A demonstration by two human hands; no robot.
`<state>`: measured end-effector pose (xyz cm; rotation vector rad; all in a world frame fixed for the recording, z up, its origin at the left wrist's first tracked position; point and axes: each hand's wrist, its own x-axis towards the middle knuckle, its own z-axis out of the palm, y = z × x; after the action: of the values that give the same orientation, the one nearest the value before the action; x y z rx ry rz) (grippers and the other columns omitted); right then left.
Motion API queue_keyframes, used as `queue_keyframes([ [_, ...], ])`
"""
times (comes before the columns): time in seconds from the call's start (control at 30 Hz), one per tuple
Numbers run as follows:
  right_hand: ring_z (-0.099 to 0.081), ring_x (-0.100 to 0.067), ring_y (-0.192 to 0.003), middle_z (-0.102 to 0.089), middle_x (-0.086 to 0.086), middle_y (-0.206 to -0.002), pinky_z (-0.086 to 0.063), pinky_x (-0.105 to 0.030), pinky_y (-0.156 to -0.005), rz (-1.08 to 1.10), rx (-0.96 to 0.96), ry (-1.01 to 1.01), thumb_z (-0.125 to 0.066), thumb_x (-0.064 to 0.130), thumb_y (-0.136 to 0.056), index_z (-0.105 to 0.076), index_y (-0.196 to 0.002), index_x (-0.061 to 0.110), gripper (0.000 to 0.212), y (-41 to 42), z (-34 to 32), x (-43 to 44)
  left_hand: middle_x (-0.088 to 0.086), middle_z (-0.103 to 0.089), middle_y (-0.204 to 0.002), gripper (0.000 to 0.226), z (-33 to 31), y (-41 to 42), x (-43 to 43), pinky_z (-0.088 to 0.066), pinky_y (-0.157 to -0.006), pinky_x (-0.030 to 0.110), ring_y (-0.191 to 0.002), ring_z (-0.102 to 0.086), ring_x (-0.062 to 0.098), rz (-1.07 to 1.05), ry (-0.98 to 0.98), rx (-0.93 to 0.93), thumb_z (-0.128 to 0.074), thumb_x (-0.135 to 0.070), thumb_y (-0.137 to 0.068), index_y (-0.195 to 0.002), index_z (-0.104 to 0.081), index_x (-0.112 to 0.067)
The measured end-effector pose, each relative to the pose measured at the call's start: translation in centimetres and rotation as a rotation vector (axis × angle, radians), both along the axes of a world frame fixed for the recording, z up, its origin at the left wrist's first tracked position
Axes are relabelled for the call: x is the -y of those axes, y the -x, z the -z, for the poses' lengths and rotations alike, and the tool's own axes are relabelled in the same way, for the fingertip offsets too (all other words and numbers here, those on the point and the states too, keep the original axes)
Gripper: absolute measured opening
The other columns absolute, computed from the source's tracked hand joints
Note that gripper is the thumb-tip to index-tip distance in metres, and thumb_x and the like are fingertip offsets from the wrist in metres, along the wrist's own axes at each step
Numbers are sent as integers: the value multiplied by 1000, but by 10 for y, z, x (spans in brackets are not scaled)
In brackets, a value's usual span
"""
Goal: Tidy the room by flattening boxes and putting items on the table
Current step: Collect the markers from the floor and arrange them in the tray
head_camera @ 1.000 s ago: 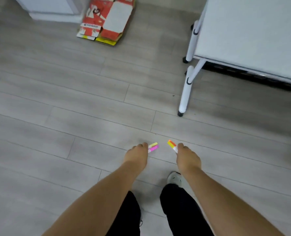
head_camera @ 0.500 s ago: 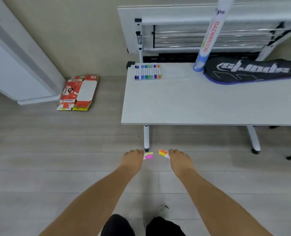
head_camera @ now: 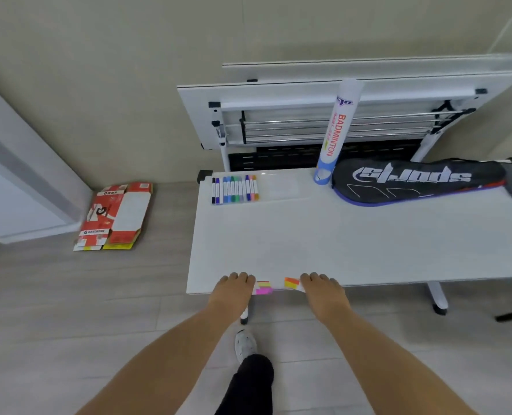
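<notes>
Neon paper sticky-tab pads (head_camera: 263,288), pinched in left hand (head_camera: 233,290) and right hand (head_camera: 322,292), have just reached the white table (head_camera: 308,235) edge, ready for placing.

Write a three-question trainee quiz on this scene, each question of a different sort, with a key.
1. True or false: the flattened box lies on the table.
2. Multiple choice: what stands on end beside the racket bag? A, a water bottle. B, a badminton tube. C, a lamp.
3. Short answer: the left hand grips pink-and-yellow tabs; which colours show on the tabs in the right hand?
Key: 1 false; 2 B; 3 orange and yellow.
</notes>
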<state>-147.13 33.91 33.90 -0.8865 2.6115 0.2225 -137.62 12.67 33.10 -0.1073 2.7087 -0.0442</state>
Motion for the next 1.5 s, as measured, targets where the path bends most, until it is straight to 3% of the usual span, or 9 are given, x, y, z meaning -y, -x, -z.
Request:
queue_keyframes([
  [0.27,-56,-29,-104,-57,-7,-113,-41,-35,-83,-21,26,-15,-47,-5,-80,-45,-125,12,48,100,34,64,10,-55,-115,42,43,109,74,-46,-84,36,-101,-55,27,34,-1,-28,-50,0,-87,-128,-46,-8],
  [0.33,-62,-27,-85,-62,-5,-93,-46,-34,-70,-22,-3,16,-61,-1,-69,-58,-111,13,44,122,45,80,10,-55,-116,42,54,137,89,-47,-86,37,-103,-55,29,19,-7,-21,-51,-1,-87,-128,-47,-8],
  [0.4,-59,-21,-57,-59,0,-66,-45,-30,-48,-95,-5,2,-78,4,-43,-69,-86,15,45,143,61,93,10,-54,-117,42,64,161,96,-47,-88,37,-106,-54,29,-11,-27,17,-52,-2,-87,-128,-46,-9],
  [0.47,-55,-21,-50,-55,1,-59,-42,-28,-43,-139,8,31,-79,4,-34,-68,-77,16,46,165,80,103,10,-53,-120,45,78,181,100,-46,-90,37,-109,-53,29,-18,-39,43,-53,-2,-87,-131,-45,-9],
  [0.67,-61,-28,-69,-63,-7,-81,-50,-35,-57,-205,-36,95,-51,12,-63,-69,-100,14,41,238,113,124,10,-52,-124,46,111,236,109,-45,-94,37,-111,-52,29,-64,-86,12,-57,-8,-90,-134,-45,-11],
  [0.9,-56,-33,-107,-57,-9,-122,-49,-42,-82,-307,51,76,-55,19,-81,-54,-128,19,47,272,137,123,7,-55,-115,48,129,251,111,-50,-87,37,-99,-53,28,-149,-187,-106,-66,-15,-79,-125,-53,-14],
  [1.17,-52,-34,-117,-53,-11,-132,-46,-46,-90,-363,150,56,-78,43,-70,-48,-137,21,77,280,133,116,8,-47,-139,66,120,241,110,-40,-108,41,-125,-46,31,-132,-205,-73,-66,-35,-84,-142,-44,-15],
  [1.37,-53,-33,-116,-54,-10,-132,-46,-45,-90,-335,137,92,-83,50,-62,-51,-135,22,84,277,128,114,7,-34,-151,74,119,234,120,-25,-118,48,-140,-31,31,-94,-198,-48,-43,-60,-93,-151,-31,-15],
  [1.5,-53,-33,-119,-53,-8,-134,-44,-46,-95,-283,118,95,-80,52,-65,-51,-136,23,82,267,126,117,12,-50,-136,50,123,235,138,-38,-109,47,-125,-47,33,-2,-203,-118,-48,-40,-98,-139,-49,-11],
])
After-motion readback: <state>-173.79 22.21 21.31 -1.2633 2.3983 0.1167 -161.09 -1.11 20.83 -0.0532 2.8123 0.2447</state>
